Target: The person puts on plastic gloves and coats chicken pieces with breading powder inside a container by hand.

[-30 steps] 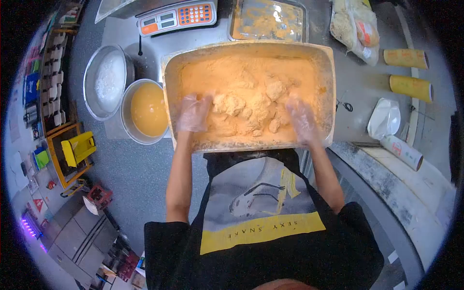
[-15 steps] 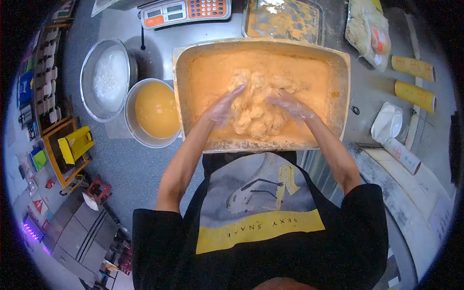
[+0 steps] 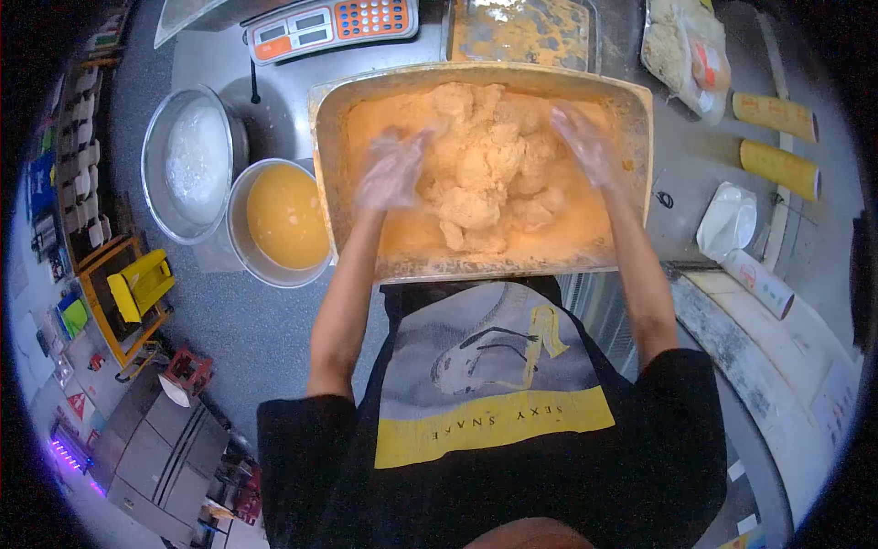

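Note:
A deep rectangular tub [image 3: 322,169] holds orange breading flour [image 3: 585,242]. Heaped in its middle are coated pieces [image 3: 485,169] that look like breaded chicken, thickly covered in the flour. My left hand [image 3: 391,169], in a thin clear glove, is open at the left side of the heap, its fingers blurred by motion. Gloved the same way, my right hand [image 3: 587,148] is open to the right of the heap with fingers stretched forward. Neither hand grips a piece.
Left of the tub stand a metal pot of yellow-orange liquid [image 3: 288,218] and a steel bowl with whitish contents [image 3: 194,165]. Behind are a scale [image 3: 334,29] and a floury tray [image 3: 521,41]. Rightward lie a plastic bag [image 3: 688,59] and yellow paper rolls [image 3: 777,169].
My hands have moved apart, away from the coated pieces they were pressed against. The heap now reaches farther back in the tub. The view has shifted slightly.

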Tool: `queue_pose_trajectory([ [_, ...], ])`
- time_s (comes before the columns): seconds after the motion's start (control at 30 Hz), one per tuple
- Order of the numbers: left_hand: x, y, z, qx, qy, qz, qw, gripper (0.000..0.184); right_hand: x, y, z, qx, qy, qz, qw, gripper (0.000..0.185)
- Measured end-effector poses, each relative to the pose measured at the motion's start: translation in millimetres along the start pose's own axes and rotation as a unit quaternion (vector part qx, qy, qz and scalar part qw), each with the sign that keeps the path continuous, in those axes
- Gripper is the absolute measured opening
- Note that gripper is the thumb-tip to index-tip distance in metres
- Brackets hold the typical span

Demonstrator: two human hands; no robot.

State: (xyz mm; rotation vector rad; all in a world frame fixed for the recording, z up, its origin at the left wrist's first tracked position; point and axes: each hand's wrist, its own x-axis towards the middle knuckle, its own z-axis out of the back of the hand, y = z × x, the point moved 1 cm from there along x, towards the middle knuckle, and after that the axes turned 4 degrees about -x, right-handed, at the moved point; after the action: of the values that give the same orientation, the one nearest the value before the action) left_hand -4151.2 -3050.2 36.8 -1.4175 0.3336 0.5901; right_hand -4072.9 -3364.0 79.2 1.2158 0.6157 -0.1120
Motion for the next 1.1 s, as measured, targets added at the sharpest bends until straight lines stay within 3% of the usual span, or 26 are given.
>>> queue_pose_trajectory([
  [0.07, 30.1, 3.6, -20.7, 0.234, 0.089, 0.01, 0.968, 0.06, 26.9, -5.6, -28.3, -0.189, 0.077, 0.039, 0.978, 0.058],
  [0.1, 36.3, 1.2, -30.9, 0.31, 0.117, 0.01, 0.943, 0.067, 38.0, -0.8, -41.2, -0.188, 0.076, 0.046, 0.978, 0.058],
  [0.17, 31.1, -5.6, -53.9, -0.022, 0.156, -0.089, 0.983, 0.086, 43.3, -3.8, -63.8, -0.241, 0.112, 0.075, 0.961, 0.062],
  [0.2, 27.1, -11.2, -52.3, -0.023, 0.154, -0.09, 0.984, 0.086, 44.1, -8.0, -67.5, -0.242, 0.114, 0.077, 0.96, 0.062],
  [0.27, 14.8, -29.6, -45.7, 0.032, 0.223, -0.018, 0.974, 0.088, 45.9, -16.2, -73.6, 0.003, 0.134, -0.097, 0.986, 0.065],
  [0.3, -2.2, -41.9, -39.3, 0.031, 0.222, -0.017, 0.974, 0.088, 32.1, -11.1, -68.8, 0.002, 0.135, -0.098, 0.986, 0.065],
  [0.4, -31.3, -63.6, -6.1, 0.084, 0.181, 0.022, 0.98, 0.084, -7.6, -11.1, -22.0, -0.068, 0.218, -0.038, 0.973, 0.065],
  [0.47, -27.2, -58.3, 20.2, 0.31, 0.179, 0.07, 0.931, 0.077, -17.5, -24.2, 10.2, -0.188, 0.252, 0.06, 0.947, 0.065],
  [0.5, -24.8, -48.5, 22.4, 0.309, 0.18, 0.071, 0.931, 0.077, -24.8, -17.5, 13.8, -0.228, 0.262, 0.092, 0.933, 0.065],
  [0.53, -21.4, -30.4, 21.6, 0.413, 0.228, 0.067, 0.879, 0.074, -43.2, 25.7, 1.9, -0.317, 0.175, -0.081, 0.929, 0.063],
  [0.57, -18.2, -11.2, 21.5, 0.51, 0.27, 0.062, 0.814, 0.073, -53.3, 48.9, -2.4, -0.392, 0.08, -0.25, 0.882, 0.062],
  [0.6, -16.0, 9.2, 25.2, 0.51, 0.27, 0.061, 0.814, 0.073, -49.5, 26.0, 2.9, -0.392, 0.079, -0.25, 0.882, 0.062],
  [0.67, -28.2, 41.9, 27.4, 0.46, 0.349, -0.042, 0.816, 0.07, -45.6, -51.6, 4.8, -0.224, 0.256, -0.079, 0.937, 0.057],
  [0.7, -38.4, 51.5, 26.0, 0.44, 0.373, -0.074, 0.814, 0.071, -44.9, -66.8, -0.8, -0.225, 0.259, -0.079, 0.936, 0.057],
  [0.73, -54.4, 54.0, 17.9, 0.188, 0.332, 0.021, 0.924, 0.067, -46.6, -77.3, -8.2, -0.147, 0.29, -0.037, 0.945, 0.058],
  [0.77, -59.4, 51.7, 6.7, 0.056, 0.302, 0.074, 0.949, 0.065, -50.6, -81.6, -14.4, -0.067, 0.32, 0.002, 0.945, 0.059],
  [0.8, -64.7, 48.0, -4.6, -0.079, 0.263, 0.118, 0.954, 0.063, -51.7, -73.3, -27.8, -0.066, 0.32, 0.001, 0.945, 0.059],
  [0.87, -58.6, 35.0, -28.8, -0.344, 0.283, 0.251, 0.859, 0.06, -43.1, -57.6, -57.9, 0.07, 0.249, -0.159, 0.953, 0.064],
  [1.0, -41.4, 21.4, -25.0, -0.382, 0.264, 0.276, 0.842, 0.061, -23.7, -31.3, -55.6, 0.104, 0.233, -0.21, 0.944, 0.064],
  [1.07, -31.3, 14.5, -18.1, -0.273, 0.222, 0.082, 0.933, 0.062, -14.9, -21.7, -48.3, 0.112, 0.207, -0.148, 0.961, 0.061],
  [1.1, -25.7, 16.5, -13.9, -0.272, 0.222, 0.083, 0.933, 0.062, -16.3, -17.5, -48.0, 0.113, 0.207, -0.148, 0.96, 0.061],
])
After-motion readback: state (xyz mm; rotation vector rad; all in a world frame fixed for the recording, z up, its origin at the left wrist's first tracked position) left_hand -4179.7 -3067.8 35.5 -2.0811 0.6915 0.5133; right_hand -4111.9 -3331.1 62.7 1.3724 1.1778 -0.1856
